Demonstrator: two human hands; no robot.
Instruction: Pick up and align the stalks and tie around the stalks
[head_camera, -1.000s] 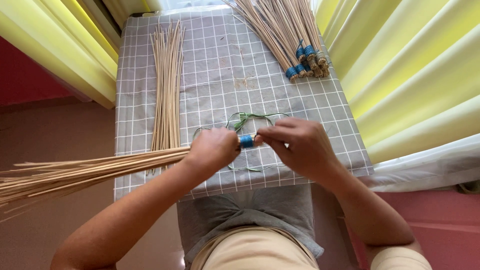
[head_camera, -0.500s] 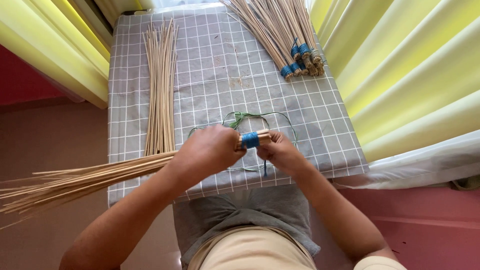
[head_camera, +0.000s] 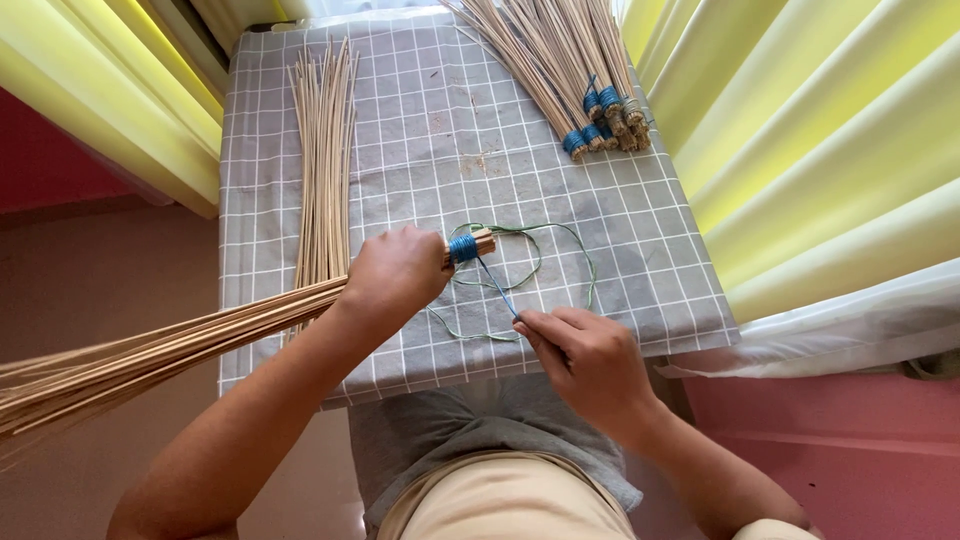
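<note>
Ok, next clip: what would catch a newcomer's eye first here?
Probably the long bundle of thin sticks, gripped near its bound end by the left hand and fanning out past the left edge of the table. The right hand pulls a blue cord taut from the blue wrapping on that end. Finished bundles lie at the table's far right, loose sticks along its left.

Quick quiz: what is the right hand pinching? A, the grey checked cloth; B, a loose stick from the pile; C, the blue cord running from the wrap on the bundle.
C: the right hand pinches the blue cord, which runs taut up to the blue wrap on the bundle held in the left hand.
</note>
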